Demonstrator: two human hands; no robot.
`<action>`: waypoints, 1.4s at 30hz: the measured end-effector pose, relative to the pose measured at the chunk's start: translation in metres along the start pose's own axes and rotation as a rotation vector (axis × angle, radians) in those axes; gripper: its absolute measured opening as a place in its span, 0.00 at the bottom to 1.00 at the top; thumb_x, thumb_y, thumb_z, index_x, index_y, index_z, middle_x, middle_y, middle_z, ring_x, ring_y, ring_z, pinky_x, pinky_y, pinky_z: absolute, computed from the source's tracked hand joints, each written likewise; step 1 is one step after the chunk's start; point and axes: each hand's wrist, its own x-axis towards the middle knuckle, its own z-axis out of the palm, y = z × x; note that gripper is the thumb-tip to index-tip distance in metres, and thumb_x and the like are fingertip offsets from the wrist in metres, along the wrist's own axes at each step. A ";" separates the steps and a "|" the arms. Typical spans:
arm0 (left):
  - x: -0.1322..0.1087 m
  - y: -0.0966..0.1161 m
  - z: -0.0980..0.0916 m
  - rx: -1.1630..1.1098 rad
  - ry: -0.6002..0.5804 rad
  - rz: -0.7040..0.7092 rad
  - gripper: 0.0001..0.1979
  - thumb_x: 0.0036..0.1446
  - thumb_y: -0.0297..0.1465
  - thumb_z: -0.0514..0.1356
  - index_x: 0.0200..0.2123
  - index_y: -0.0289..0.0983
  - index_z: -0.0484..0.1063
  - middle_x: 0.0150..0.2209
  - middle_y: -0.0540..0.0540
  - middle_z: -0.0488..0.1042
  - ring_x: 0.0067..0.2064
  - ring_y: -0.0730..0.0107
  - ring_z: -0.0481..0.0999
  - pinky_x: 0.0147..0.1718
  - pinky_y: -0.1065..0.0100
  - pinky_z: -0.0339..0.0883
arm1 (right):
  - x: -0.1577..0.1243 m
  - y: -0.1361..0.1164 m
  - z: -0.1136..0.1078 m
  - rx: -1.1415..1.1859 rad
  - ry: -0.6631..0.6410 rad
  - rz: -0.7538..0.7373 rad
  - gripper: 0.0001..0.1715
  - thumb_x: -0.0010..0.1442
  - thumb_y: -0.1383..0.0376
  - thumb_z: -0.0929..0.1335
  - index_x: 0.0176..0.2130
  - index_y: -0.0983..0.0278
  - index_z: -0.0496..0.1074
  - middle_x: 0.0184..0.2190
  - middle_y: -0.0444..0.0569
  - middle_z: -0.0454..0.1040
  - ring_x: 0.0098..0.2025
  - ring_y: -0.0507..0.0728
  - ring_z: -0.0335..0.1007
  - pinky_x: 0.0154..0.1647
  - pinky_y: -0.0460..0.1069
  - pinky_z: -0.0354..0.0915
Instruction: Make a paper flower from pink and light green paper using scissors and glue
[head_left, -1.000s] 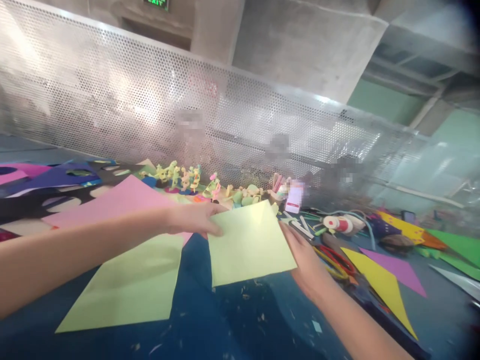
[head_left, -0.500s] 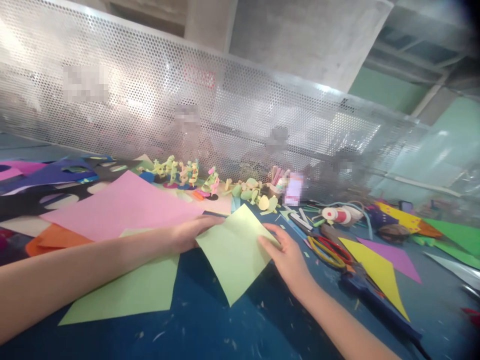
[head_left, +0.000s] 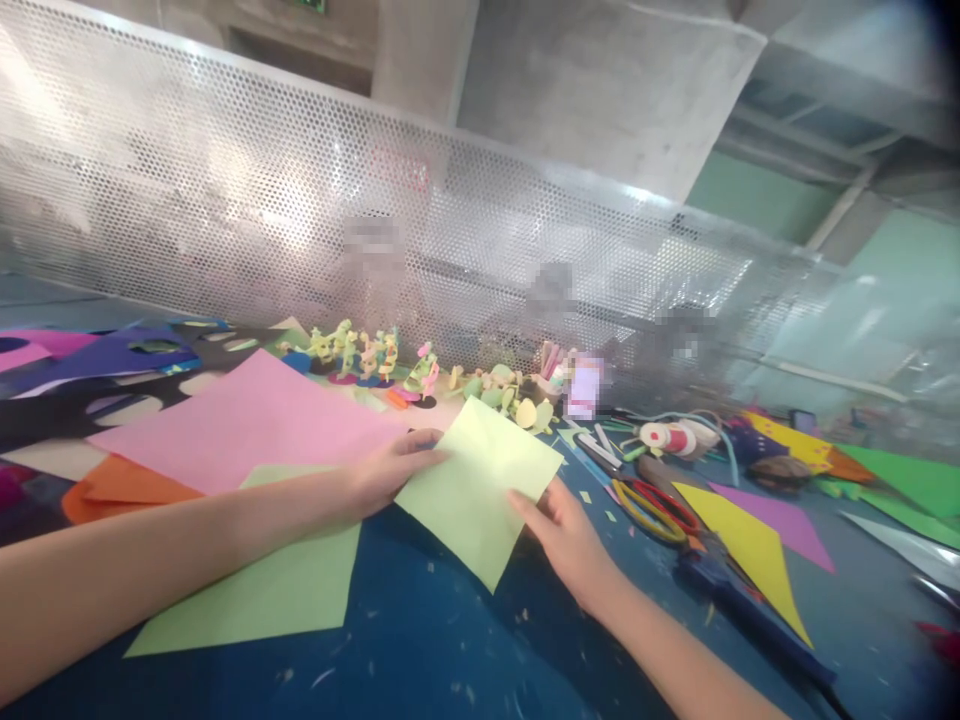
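Observation:
A pale yellow-green square sheet of paper (head_left: 480, 480) is held just above the blue table (head_left: 420, 650), turned like a diamond. My left hand (head_left: 390, 470) pinches its left edge with thumb on top. My right hand (head_left: 562, 535) grips its lower right edge, fingers closed on the paper. A larger light green sheet (head_left: 277, 580) lies flat under my left forearm, and a pink sheet (head_left: 247, 420) lies behind it.
Small paper figures (head_left: 375, 355) stand in a row by the perforated metal screen (head_left: 300, 200). Scissors with red and yellow handles (head_left: 660, 500), a tape roll (head_left: 664, 437), and yellow (head_left: 750, 550), purple and green paper pieces lie at the right. Dark cut sheets (head_left: 90, 370) lie far left.
The small sheet has been turned between both hands from square-on to a diamond. My right hand has slid from its right edge down to the lower right edge.

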 end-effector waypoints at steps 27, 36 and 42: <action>0.001 0.009 -0.002 -0.087 0.071 -0.119 0.21 0.52 0.44 0.58 0.45 0.39 0.68 0.34 0.45 0.77 0.37 0.60 0.76 0.35 0.64 0.67 | 0.006 -0.009 -0.006 0.146 -0.057 0.144 0.19 0.56 0.59 0.68 0.47 0.59 0.70 0.27 0.44 0.74 0.27 0.53 0.69 0.26 0.46 0.64; -0.005 0.022 0.006 -0.172 -0.048 -0.135 0.28 0.55 0.48 0.52 0.55 0.39 0.59 0.41 0.42 0.76 0.44 0.56 0.74 0.45 0.60 0.63 | 0.005 -0.014 -0.005 0.036 -0.066 0.124 0.18 0.54 0.58 0.68 0.47 0.54 0.72 0.35 0.46 0.75 0.29 0.53 0.69 0.28 0.47 0.69; -0.002 0.021 0.002 -0.105 -0.011 -0.124 0.28 0.55 0.50 0.49 0.54 0.43 0.61 0.40 0.46 0.75 0.47 0.56 0.72 0.44 0.62 0.63 | 0.005 -0.009 -0.007 0.001 -0.106 0.098 0.17 0.55 0.58 0.66 0.45 0.53 0.72 0.35 0.46 0.75 0.31 0.55 0.71 0.32 0.50 0.70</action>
